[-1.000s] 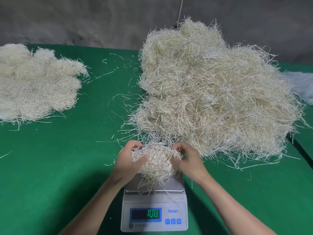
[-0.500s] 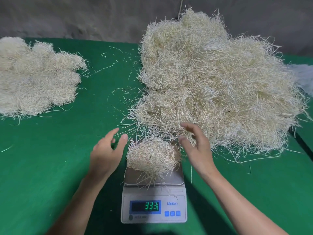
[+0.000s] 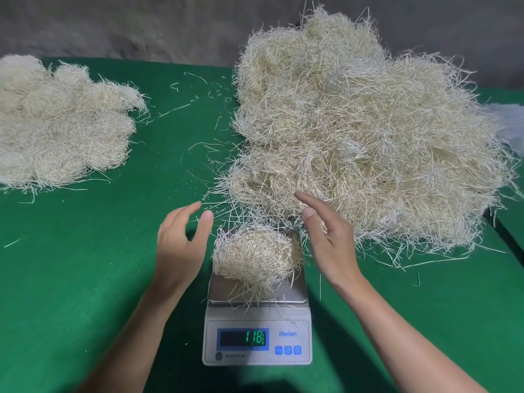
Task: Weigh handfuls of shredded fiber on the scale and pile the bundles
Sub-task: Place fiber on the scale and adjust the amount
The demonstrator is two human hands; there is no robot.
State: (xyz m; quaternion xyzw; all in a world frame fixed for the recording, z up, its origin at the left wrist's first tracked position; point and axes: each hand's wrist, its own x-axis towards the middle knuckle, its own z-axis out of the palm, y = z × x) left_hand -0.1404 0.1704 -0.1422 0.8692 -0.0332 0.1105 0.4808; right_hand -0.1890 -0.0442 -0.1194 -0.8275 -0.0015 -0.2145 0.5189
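A rounded handful of shredded fiber [image 3: 255,255] sat on the scale [image 3: 295,321], a springy nest of thin, pale straw-coloured strands, with a few stiff ends drooping over the front of the brushed steel pan [image 3: 224,290]. The scale itself was a squat box of light grey plastic standing at the near edge of the bench [image 3: 85,265], which was covered in a flat green felt-like cloth. Its blue-framed display [image 3: 243,338] glowed with green digits that looked like 118, and three small blue buttons [image 3: 287,350] sat beside it. The person's left hand [image 3: 178,245] hung just to the left of the handful, fingers loosely spread and gripping nothing, clear of the fiber. The right hand [image 3: 331,239] hung on the other side, palm turned inward and fingers straight and relaxed, also holding nothing; its fingertips lay in front of the near fringe of the big heap [image 3: 368,137], and I could not tell whether they touched it. That heap rose behind and to the right of the scale, a tall, tangled, wiry mound with strands sticking out all round. Far off to the left lay the pile of bundles [image 3: 62,129], flatter and softer-looking, made of overlapping lobed tufts. Loose single strands [image 3: 198,148] were scattered on the cloth between the two. Behind the bench stood a rough grey wall [image 3: 141,24].
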